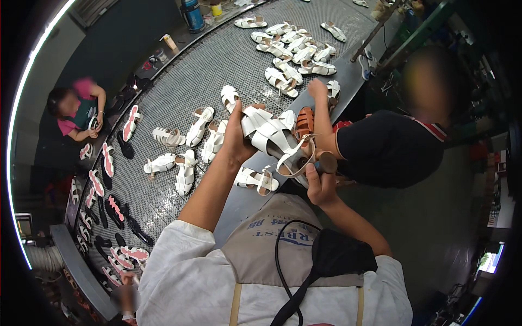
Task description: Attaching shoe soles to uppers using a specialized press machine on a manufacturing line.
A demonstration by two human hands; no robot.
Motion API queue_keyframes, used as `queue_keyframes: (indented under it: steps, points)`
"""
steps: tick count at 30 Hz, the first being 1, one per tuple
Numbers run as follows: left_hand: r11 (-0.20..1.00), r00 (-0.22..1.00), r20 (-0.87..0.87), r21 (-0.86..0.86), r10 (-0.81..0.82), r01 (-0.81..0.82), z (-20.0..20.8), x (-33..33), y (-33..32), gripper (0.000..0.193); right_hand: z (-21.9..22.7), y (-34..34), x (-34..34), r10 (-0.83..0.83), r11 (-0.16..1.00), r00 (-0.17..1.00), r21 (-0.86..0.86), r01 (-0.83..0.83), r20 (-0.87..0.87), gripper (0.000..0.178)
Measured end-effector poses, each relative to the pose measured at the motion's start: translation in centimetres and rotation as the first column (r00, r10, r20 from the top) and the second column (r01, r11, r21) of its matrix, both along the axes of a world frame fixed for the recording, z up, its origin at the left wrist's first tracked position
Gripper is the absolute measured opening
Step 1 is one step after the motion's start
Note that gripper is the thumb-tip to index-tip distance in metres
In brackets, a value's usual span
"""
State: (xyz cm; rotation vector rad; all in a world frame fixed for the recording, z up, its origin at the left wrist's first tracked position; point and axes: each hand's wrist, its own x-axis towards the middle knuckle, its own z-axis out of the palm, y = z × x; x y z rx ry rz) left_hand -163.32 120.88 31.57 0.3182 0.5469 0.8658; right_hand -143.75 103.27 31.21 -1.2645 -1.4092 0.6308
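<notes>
A white strappy sandal is held up in front of me over the table edge, its open heel toward me. My left hand grips it by the toe end, fingers passing behind it. At the heel end, my right hand is closed on a small object with a round brown end; its kind is unclear. The object is close beside the sandal's heel; I cannot tell if they touch. Below the held sandal, another white sandal lies on the grey metal edge. Just beyond is a brown sandal.
Several white sandals crowd the far part of the perforated metal table. Pink-soled shoes and black pieces line its left side. A co-worker in a dark shirt reaches in from my right. Another person works across the table.
</notes>
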Motion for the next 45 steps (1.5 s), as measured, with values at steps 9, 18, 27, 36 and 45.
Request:
queue_keyframes:
  steps: [9, 18, 27, 36, 45]
  points:
    - [0.971, 0.988, 0.018, -0.182, -0.155, 0.156, -3.2, -1.2, 0.9, 0.061, -5.7, -2.3, -3.6, 0.024, 0.998, 1.000, -0.054, -0.024, -0.003, 0.076]
    - [0.877, 0.979, -0.200, -0.475, -0.030, -0.070, -12.1, 0.1, -6.5, 0.059, -6.5, -7.0, -3.0, -0.106, 0.687, 0.994, -0.724, 0.067, -0.008, 0.096]
    - [0.916, 0.918, -0.111, -0.185, -0.380, 0.356, -4.1, 5.8, -0.7, 0.081, -5.3, -5.5, 2.3, -0.221, 0.866, 0.918, -0.499, 0.031, -0.328, 0.067]
    - [0.945, 0.945, -0.206, 0.154, -0.255, 0.289, -14.8, 19.2, 11.5, 0.071, 2.1, -6.5, 10.6, -0.165, 0.885, 0.840, -0.454, -0.105, -0.516, 0.058]
    - [0.574, 0.677, -0.539, 0.793, 0.502, 0.205, -17.3, 24.8, 0.3, 0.042, 1.1, -6.1, 15.1, -0.034, 0.822, 0.963, -0.555, -0.126, -0.269, 0.078]
